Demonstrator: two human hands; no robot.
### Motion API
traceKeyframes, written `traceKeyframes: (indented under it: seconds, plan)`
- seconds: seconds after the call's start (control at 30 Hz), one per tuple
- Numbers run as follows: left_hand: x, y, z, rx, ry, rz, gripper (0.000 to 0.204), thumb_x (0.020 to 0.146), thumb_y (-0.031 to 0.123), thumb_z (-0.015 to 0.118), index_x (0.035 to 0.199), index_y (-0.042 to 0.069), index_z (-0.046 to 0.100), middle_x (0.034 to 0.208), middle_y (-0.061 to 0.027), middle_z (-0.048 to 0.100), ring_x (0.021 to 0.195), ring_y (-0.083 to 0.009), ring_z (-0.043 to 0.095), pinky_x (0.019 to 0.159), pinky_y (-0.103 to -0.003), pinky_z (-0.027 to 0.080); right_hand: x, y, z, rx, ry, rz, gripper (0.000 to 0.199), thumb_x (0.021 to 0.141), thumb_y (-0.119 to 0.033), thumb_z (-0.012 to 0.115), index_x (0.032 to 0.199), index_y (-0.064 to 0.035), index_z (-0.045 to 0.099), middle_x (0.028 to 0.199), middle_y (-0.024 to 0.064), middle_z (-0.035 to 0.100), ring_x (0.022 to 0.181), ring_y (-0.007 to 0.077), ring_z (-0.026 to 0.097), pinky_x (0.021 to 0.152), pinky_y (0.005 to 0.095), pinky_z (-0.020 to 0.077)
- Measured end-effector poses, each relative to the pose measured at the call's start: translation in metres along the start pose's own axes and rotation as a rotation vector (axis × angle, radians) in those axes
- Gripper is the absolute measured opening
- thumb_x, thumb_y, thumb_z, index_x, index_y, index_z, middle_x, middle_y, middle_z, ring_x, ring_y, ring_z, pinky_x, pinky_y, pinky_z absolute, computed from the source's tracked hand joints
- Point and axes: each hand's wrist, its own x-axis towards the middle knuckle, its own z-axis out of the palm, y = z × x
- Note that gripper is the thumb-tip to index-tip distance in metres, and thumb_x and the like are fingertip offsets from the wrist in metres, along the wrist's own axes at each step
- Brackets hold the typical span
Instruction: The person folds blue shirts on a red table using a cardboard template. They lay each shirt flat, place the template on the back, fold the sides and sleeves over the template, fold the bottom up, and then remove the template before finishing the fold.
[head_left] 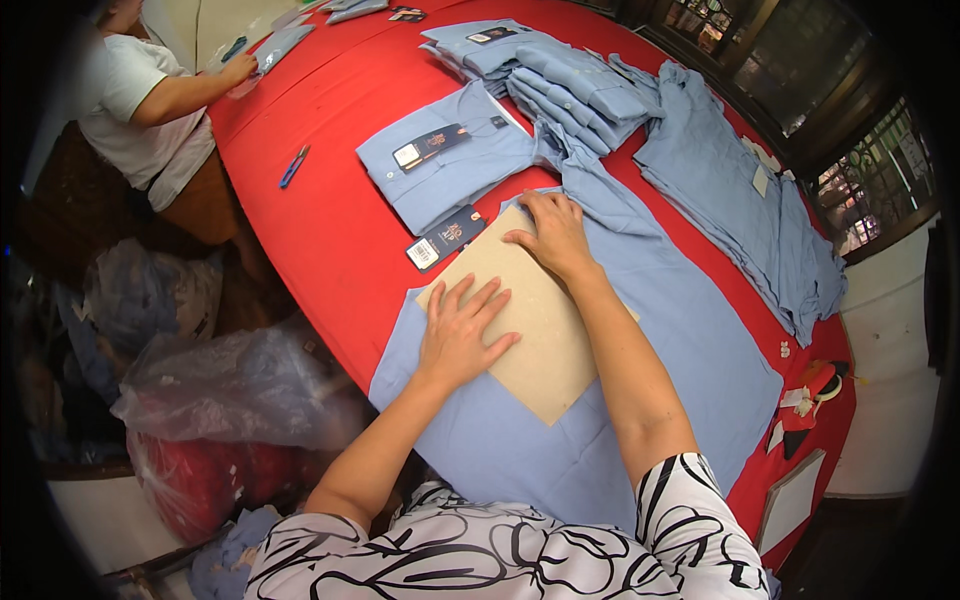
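A light blue shirt [690,350] lies spread on the red-covered table in front of me. On it rests a beige cardboard sheet [550,360], set at a slant. My left hand [465,332] presses on the sheet's left part, fingers spread. Near the sheet's far corner lies my right hand [553,235], fingers stretched out and thumb apart. A dark hang tag [446,238] sits beside the sheet's far left edge. Just beyond, a folded blue shirt [445,155] carries another dark tag [430,147].
Folded shirts [580,90] are stacked at the back, with unfolded ones [730,190] at the right. Blue thread snips [294,167] lie on the red cloth [320,240]. A tape dispenser [822,384] stands far right. Another person [165,110] works at far left, above plastic bags [240,385].
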Motion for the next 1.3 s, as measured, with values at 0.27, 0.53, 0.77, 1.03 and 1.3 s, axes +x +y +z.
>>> traceKeyframes:
  seconds: [0.27, 0.53, 0.77, 1.03, 1.3]
  plan:
    - [-0.004, -0.002, 0.000, -0.013, 0.002, -0.029, 0.057, 0.079, 0.042, 0.073, 0.130, 0.018, 0.063, 0.140, -0.0004, 0.056, 0.134, -0.0312, 0.042, 0.116, -0.056, 0.023, -0.051, -0.028, -0.023, -0.144, 0.031, 0.150, 0.041, 0.085, -0.031, 0.071, 0.120, -0.0114, 0.064, 0.132, 0.0093, 0.057, 0.119, 0.0304, 0.049, 0.100, 0.0465, 0.0349]
    - [0.002, 0.003, 0.004, 0.022, -0.016, -0.017, 0.058, 0.081, 0.046, 0.071, 0.132, 0.020, 0.062, 0.141, -0.0015, 0.053, 0.136, -0.0313, 0.039, 0.117, -0.055, 0.019, -0.105, -0.026, -0.032, -0.280, 0.115, 0.152, 0.036, 0.088, -0.024, 0.066, 0.122, -0.0106, 0.063, 0.132, 0.0091, 0.056, 0.117, 0.0298, 0.049, 0.100, 0.0467, 0.0344]
    - [-0.003, -0.003, 0.006, 0.084, -0.044, 0.013, 0.061, 0.083, 0.047, 0.068, 0.137, 0.019, 0.057, 0.146, -0.0019, 0.049, 0.139, -0.0322, 0.035, 0.118, -0.054, 0.016, -0.140, -0.044, -0.076, -0.074, 0.240, 0.250, 0.028, 0.086, -0.006, 0.065, 0.115, -0.0078, 0.068, 0.126, 0.0103, 0.059, 0.116, 0.0301, 0.050, 0.099, 0.0439, 0.0396]
    - [0.001, -0.002, 0.012, 0.114, -0.089, 0.051, 0.064, 0.086, 0.046, 0.066, 0.143, 0.020, 0.050, 0.151, 0.0000, 0.045, 0.141, -0.0336, 0.032, 0.117, -0.055, 0.019, -0.307, -0.027, -0.162, -0.040, 0.555, 0.784, 0.012, 0.093, -0.002, 0.056, 0.098, -0.0014, 0.067, 0.100, 0.0110, 0.065, 0.091, 0.0259, 0.063, 0.081, 0.0322, 0.0495]
    - [0.018, -0.009, 0.016, 0.104, -0.091, 0.155, 0.055, 0.086, 0.047, 0.066, 0.130, 0.016, 0.059, 0.140, -0.0105, 0.050, 0.137, -0.0330, 0.036, 0.115, -0.060, 0.019, -0.467, -0.040, -0.195, -0.561, 0.351, 1.138, 0.035, 0.099, -0.025, 0.055, 0.127, -0.0055, 0.059, 0.138, 0.0139, 0.053, 0.130, 0.0310, 0.046, 0.109, 0.0462, 0.0340]
